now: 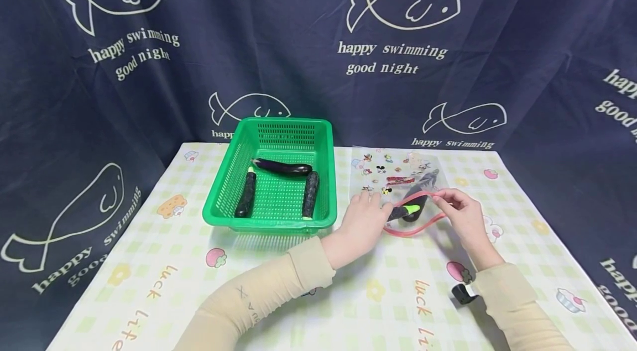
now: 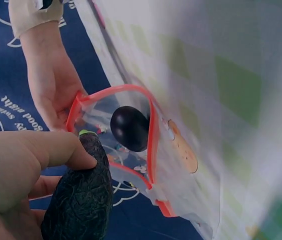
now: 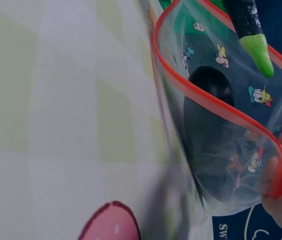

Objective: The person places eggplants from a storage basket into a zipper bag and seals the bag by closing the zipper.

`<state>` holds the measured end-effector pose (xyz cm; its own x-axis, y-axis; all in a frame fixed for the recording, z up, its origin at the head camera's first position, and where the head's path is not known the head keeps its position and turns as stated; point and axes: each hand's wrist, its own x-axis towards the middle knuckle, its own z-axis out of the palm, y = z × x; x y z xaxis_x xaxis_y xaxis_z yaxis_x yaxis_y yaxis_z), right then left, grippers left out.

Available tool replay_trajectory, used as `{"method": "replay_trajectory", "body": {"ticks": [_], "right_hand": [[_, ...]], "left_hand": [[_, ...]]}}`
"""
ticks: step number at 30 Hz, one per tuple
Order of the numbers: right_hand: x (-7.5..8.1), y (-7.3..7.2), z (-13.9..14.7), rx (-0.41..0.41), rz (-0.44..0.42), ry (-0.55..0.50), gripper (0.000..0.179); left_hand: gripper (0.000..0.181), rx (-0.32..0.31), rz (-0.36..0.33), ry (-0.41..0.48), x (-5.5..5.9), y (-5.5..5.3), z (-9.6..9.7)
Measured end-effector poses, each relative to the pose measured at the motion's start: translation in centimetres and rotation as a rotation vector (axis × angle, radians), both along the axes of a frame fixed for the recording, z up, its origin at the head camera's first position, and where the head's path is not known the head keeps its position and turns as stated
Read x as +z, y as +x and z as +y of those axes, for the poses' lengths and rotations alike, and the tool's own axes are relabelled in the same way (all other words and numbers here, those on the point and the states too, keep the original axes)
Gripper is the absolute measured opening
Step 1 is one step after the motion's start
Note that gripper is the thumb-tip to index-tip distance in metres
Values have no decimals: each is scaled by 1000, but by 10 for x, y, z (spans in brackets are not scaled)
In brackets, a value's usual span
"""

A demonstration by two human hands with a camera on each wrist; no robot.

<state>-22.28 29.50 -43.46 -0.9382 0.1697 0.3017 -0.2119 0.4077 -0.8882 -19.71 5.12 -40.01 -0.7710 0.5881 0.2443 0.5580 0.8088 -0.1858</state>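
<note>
My left hand [image 1: 362,224] grips a long, dark, wrinkled vegetable [image 2: 83,195] with a bright green tip. That tip points into the spread mouth of a clear zip bag [image 3: 248,122], which has a red zip edge and cartoon prints. On the bag's right side, my right hand [image 1: 465,218] pinches the red edge between thumb and fingers. Inside the bag lies a smooth, dark eggplant [image 2: 130,128], its rounded end toward the mouth. The left wrist view shows the vegetable's green end right at the opening.
Left of the bag stands a green plastic basket [image 1: 278,224]. It contains a glossy eggplant [image 1: 281,167] and two dark, rough vegetables, one along the left wall [image 1: 246,195] and one by the right [image 1: 311,195]. A checked cloth [image 1: 378,307] covers the table; a dark curtain [image 1: 318,36] hangs behind.
</note>
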Motion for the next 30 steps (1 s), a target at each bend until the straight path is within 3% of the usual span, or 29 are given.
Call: {"method": "replay_trajectory", "body": {"ticks": [19, 24, 30], "right_hand": [[-1, -2, 0, 29, 22, -8, 18], [-1, -2, -1, 28, 27, -8, 18], [-1, -2, -1, 24, 29, -3, 17]], "left_hand": [[24, 100, 57, -63, -15, 13, 18], [20, 145, 75, -80, -20, 14, 23], [17, 154, 90, -73, -26, 12, 27]]}}
